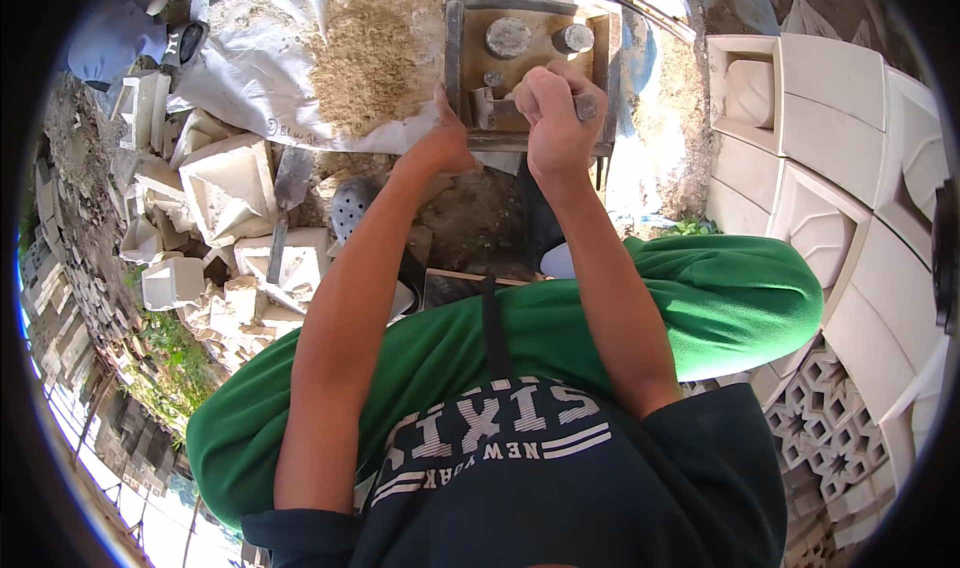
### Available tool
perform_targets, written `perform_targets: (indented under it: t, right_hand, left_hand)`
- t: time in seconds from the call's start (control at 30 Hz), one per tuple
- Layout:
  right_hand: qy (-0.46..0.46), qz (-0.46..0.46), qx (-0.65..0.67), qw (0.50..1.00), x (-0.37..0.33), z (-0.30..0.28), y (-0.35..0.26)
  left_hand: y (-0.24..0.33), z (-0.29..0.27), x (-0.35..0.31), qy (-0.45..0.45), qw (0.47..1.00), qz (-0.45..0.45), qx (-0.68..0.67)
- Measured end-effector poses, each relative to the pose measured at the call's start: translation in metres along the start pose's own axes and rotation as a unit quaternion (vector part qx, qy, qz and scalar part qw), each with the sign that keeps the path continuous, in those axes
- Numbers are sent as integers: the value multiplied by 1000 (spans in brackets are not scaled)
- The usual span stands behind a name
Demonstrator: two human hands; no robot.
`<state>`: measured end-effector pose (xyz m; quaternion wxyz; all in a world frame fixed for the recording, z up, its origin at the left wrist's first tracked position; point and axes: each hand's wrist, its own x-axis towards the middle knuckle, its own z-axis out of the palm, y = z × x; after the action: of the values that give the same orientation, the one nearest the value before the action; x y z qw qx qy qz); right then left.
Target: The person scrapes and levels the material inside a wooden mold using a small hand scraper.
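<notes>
Box frame (pixel 454 58) is dead ahead of the person, straight out past the knees, w/ both hands at its near side. What it sits on is mostly hidden. Can't call a long axis tbh, fisheye makes it look nearly square. Right hand (pixel 560 113) is the closer one: it's over the near half, inside the rim, clenched around a short bar tool (pixel 486 110) that runs left to right, roughly parallel to the near wall. Left hand (pixel 448 146) is at the near-left corner, not in a fist, a finger pointing away along the left wall; can't tell if it's pressing or just resting there.

Looks-wise: greyish, worn, dusty walls, tan inside, w/ two fat round grey plugs (pixel 508 38) toward the far side + a tiny plug (pixel 492 78) near the left wall.

Outside it: tan sand (pixel 370 58) on a white sheet (pixel 240 88) just left, broken pale blocks (pixel 230 188) nearer the person + further left, pale tiles (pixel 835 88) stacked well off to the right.
</notes>
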<state>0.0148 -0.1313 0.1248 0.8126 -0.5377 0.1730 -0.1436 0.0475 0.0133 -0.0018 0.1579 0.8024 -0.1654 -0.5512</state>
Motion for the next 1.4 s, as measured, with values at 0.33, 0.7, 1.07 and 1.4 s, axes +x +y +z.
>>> perform_targets:
  t: [0.33,0.7,1.07,1.4]
  right_hand:
    - [39,32,-19,999,0,8,7]
    - [28,20,5,999,0,4,-10]
    - [38,25,3,999,1,1,0]
    - [15,25,-35,999,5,2,1]
  left_hand:
    - [-8,4,4,66,993,71,63]
    - [-20,4,17,-2,999,41,-5]
    - [-24,15,18,98,989,60,99]
    - [-21,8,16,74,989,70,103]
